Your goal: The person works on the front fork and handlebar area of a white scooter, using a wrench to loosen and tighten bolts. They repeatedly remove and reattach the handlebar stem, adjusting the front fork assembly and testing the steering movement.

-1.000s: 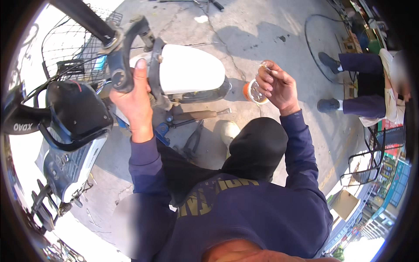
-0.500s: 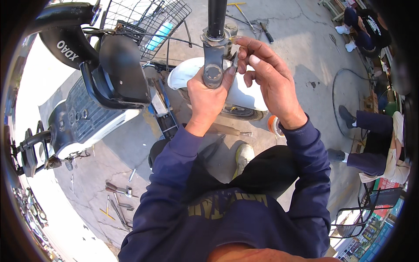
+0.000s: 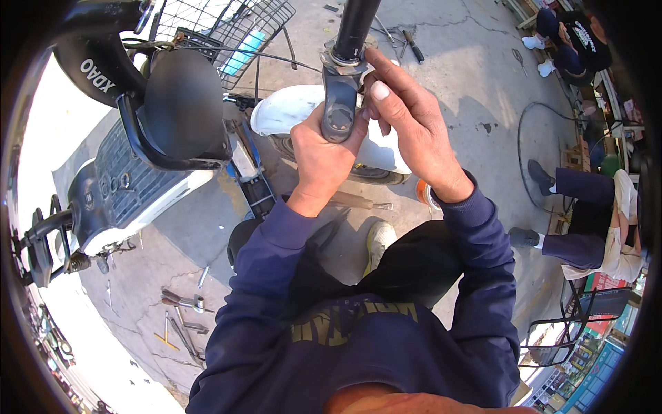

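The dark fork crown (image 3: pixel 339 114) stands in front of me with a black steering tube (image 3: pixel 356 33) rising from it, tilted to the right at the top. My left hand (image 3: pixel 321 152) is wrapped round the crown from the near side. The index fingertip of my right hand (image 3: pixel 414 127) rests against the metal ring (image 3: pixel 343 63) at the tube's base. Its thumb is apart from that finger, and the other fingers are bent beside the crown, partly hidden. Below lie the white fender (image 3: pixel 293 109) and a wheel (image 3: pixel 376 174), largely covered by my hands.
A scooter body (image 3: pixel 141 176) lies at left, beside a wire basket (image 3: pixel 221 31). A hammer (image 3: pixel 358 201) and an orange-labelled tub (image 3: pixel 427 193) are near my feet. Several tools (image 3: pixel 183 303) lie at lower left. Two people sit at right, one with dark trousers (image 3: pixel 579 186).
My right index finger has moved in from beside the ring to touch it, and the right hand is closer to the crown. The tube's top leans further right. The view has shifted slightly.
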Demonstrator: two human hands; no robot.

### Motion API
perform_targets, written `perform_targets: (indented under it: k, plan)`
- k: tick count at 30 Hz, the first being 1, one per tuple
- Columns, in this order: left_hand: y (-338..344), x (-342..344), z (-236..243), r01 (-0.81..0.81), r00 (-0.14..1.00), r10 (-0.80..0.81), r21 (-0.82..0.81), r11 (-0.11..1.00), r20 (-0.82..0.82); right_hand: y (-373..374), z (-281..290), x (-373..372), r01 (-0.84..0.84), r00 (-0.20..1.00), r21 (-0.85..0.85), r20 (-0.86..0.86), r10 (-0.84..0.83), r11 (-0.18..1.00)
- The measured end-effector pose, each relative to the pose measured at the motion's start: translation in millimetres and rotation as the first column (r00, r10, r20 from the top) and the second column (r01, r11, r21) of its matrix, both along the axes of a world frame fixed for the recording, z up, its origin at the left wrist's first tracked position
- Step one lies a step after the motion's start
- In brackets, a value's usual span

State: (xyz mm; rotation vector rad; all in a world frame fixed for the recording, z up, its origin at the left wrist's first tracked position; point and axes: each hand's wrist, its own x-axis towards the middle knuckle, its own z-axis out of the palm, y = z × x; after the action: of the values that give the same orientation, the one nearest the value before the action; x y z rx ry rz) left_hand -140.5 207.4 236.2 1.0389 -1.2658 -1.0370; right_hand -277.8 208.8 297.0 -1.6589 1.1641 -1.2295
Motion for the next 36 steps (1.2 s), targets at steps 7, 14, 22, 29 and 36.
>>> perform_targets:
  k: [7, 14, 22, 29, 36]
  plan:
    - [-2, 0, -6, -0.017, 1.000, 0.016, -0.030, 0.999, -0.026, 18, 27, 25, 0.067, 0.907, -0.076, -0.410, -0.092, 0.995]
    - [-8, 1, 10, 0.256, 0.854, -0.117, 0.213, 0.943, -0.508, 28, 46, 49, 0.039, 0.805, -0.030, -0.592, -0.049, 0.999]
    - [1, 1, -3, 0.021, 1.000, -0.021, -0.011, 1.000, 0.008, 17, 14, 9, 0.209, 0.976, 0.018, 0.060, -0.209, 0.978]
    - [-2, 1, -9, 0.006, 1.000, -0.003, -0.114, 0.993, 0.029, 15, 7, 10, 0.001, 0.999, 0.066, 0.038, -0.003, 0.998]
    - [-1, -4, -6, 0.031, 0.998, -0.031, -0.001, 1.000, -0.063, 22, 18, 3, -0.042, 0.999, -0.038, -0.002, 0.042, 0.998]
